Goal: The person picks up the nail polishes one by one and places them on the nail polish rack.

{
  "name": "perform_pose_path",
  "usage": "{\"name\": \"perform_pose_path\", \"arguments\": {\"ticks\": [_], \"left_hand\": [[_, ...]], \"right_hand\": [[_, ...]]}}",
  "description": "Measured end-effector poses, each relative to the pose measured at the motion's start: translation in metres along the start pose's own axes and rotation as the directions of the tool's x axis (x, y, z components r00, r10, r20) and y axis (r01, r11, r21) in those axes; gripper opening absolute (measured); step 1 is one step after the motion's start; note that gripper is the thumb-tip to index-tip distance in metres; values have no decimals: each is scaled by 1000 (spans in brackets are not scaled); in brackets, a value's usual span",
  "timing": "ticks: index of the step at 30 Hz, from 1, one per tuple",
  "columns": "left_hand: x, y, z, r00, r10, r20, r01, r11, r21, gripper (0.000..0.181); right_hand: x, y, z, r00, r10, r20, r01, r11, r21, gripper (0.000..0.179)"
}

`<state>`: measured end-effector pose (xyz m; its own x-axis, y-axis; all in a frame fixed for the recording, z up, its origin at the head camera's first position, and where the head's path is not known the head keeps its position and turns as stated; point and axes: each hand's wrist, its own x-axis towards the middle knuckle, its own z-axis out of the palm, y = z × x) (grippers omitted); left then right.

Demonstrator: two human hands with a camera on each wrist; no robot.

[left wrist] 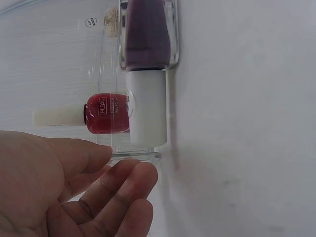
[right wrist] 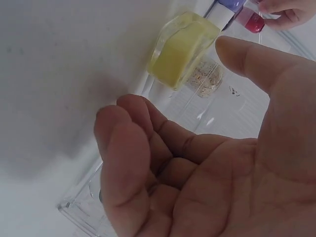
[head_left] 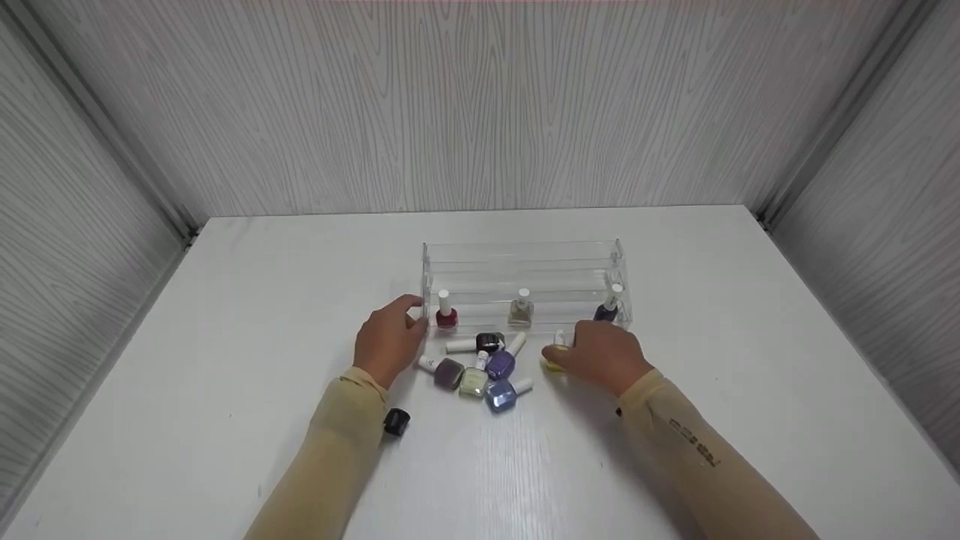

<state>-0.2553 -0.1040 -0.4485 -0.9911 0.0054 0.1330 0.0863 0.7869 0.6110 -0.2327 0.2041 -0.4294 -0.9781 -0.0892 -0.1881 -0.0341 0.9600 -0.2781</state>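
reaching: right hand (head_left: 606, 354) unclosed | yellow bottle (right wrist: 178, 53) beside thumb (right wrist: 249, 60) | left hand (head_left: 387, 339) loose at rack (head_left: 517, 264)

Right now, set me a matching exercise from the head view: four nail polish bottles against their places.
Bottles:
1. Red bottle
2. Glitter bottle
3. Yellow bottle
4. Light blue bottle

Places:
A. Lying on the table, cap toward the right
B. Standing near the middle of the clear rack
C. Right by the right hand
D. Standing at the rack's left end

Pairs: 1-D, 2-B, 3-C, 4-A
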Motion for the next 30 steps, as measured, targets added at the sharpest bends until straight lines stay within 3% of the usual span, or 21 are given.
{"name": "perform_pose_path", "arguments": {"ticks": [19,30], "left_hand": [[1,-1,-2,1000,-10,23,10,1000,-16,34],[2,-2,-1,1000,-14,19,14,1000,-6,34]], "right_hand": [[-2,2,-11,997,-56,55,55,998,20,33],[-5,14,-13,988,-131,76,115,976,186,27]]}}
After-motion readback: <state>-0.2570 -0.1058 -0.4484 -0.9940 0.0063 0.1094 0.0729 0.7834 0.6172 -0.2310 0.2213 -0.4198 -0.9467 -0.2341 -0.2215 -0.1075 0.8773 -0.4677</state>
